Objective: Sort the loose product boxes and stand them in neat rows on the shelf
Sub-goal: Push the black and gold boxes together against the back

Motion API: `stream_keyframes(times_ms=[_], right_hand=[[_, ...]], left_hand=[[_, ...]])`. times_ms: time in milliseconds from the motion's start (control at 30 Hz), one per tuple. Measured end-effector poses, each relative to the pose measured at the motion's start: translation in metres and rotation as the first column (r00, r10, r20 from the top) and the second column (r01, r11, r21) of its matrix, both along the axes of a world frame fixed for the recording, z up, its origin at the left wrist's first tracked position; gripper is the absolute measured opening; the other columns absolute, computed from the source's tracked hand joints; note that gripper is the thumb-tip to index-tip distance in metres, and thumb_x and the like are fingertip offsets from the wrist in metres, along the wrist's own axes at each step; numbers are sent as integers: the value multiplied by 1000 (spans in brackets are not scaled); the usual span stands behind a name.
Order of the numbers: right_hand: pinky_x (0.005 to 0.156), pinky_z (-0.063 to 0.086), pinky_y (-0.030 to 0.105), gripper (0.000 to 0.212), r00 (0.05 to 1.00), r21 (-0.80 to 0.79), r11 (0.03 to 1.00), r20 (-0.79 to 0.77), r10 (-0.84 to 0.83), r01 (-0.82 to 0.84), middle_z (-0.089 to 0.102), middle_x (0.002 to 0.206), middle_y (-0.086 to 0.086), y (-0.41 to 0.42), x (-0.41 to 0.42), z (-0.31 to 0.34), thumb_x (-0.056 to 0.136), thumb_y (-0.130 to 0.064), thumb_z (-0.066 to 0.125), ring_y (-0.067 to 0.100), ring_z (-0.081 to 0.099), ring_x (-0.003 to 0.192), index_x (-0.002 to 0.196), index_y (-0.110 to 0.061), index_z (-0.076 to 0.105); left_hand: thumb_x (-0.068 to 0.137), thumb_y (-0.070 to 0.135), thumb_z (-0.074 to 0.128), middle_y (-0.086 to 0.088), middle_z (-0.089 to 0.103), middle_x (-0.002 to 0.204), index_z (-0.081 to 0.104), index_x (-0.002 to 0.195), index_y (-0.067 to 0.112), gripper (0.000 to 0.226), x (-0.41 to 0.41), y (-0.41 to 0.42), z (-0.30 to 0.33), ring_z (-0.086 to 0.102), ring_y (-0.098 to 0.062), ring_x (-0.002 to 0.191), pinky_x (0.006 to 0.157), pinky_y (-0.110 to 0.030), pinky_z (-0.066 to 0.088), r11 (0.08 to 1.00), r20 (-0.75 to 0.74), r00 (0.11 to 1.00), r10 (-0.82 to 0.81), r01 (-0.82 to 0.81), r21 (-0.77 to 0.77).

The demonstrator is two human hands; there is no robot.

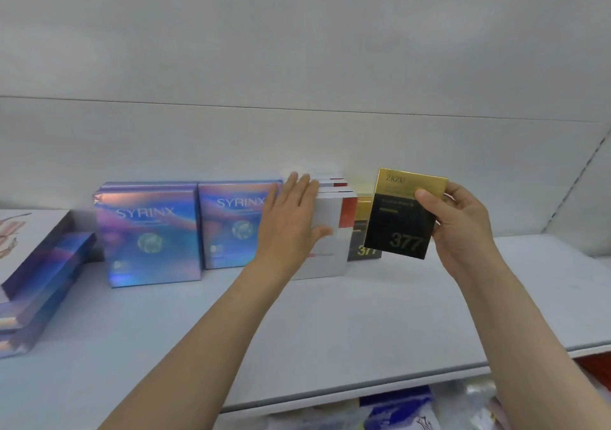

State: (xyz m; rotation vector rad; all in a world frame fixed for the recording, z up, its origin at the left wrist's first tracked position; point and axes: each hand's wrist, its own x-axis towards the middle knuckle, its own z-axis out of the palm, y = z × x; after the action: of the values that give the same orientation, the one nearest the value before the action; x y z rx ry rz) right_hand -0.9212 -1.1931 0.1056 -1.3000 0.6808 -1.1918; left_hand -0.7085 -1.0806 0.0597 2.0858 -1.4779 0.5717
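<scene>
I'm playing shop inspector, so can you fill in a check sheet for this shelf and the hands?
Surface: white shelf, bare at the front; boxes along the back.
Job's things: two holographic SYRINX boxes upright side by side; a row of white boxes with red patches upright; a black and gold 377 box behind them; another black and gold box in the air.
Clutter: holographic boxes stacked flat at the shelf's left end.
Grippers: left hand flat against the white boxes; right hand pinches the lifted box.
Cables: nothing seen.
Surroundings: white back wall; blurred packets below the shelf.
</scene>
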Motion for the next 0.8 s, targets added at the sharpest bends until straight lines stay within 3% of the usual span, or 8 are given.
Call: stream_keyframes(times_ms=[200,367,433,533,600,800], right_hand=[[75,55,30,34,996,27,1000,-83,19,-17,73,106,5,-55,-12,-23,89,-11,70,23,71,98,121,-9,60],[82,57,35,32,993,64,997,-109,40,-33,74,103,3,-85,-12,-40,89,-12,71,21,71,96,119,-10,62],[83,57,36,31,991,66,996,-117,60,-52,74,104,3,-95,-13,-43,89,-12,70,21,71,97,119,-11,61],[84,57,38,32,986,50,996,-146,76,-69,72,108,4,-112,-17,-44,89,-15,71,22,69,100,120,-12,61],[85,57,39,32,982,33,997,-170,78,-74,72,109,5,-125,-20,-46,89,-17,71,23,69,101,119,-14,61],[87,57,34,29,964,9,990,-227,139,-140,73,105,2,-148,-9,-66,90,-16,70,22,68,103,117,-15,61]], left_hand=[[88,28,66,-8,26,158,20,151,8,81,-11,-14,3,3,-26,150,121,-49,-1,961,197,951,236,-259,101],[87,1,53,-11,23,159,19,153,8,74,-20,-22,3,9,-28,150,121,-41,0,972,248,950,189,-217,91],[88,5,59,-12,26,158,23,151,6,72,-21,-24,6,14,-27,149,120,-37,0,973,228,955,189,-213,87],[83,42,71,-9,26,158,26,148,9,86,-26,-29,12,19,-24,147,119,-34,6,966,134,968,211,-227,126],[76,55,73,-6,30,156,29,146,12,93,-29,-33,14,25,-23,145,118,-36,12,967,114,970,214,-227,117],[66,49,82,-8,45,145,43,141,14,92,-32,-34,5,39,-29,136,110,-36,16,968,148,959,240,-248,37]])
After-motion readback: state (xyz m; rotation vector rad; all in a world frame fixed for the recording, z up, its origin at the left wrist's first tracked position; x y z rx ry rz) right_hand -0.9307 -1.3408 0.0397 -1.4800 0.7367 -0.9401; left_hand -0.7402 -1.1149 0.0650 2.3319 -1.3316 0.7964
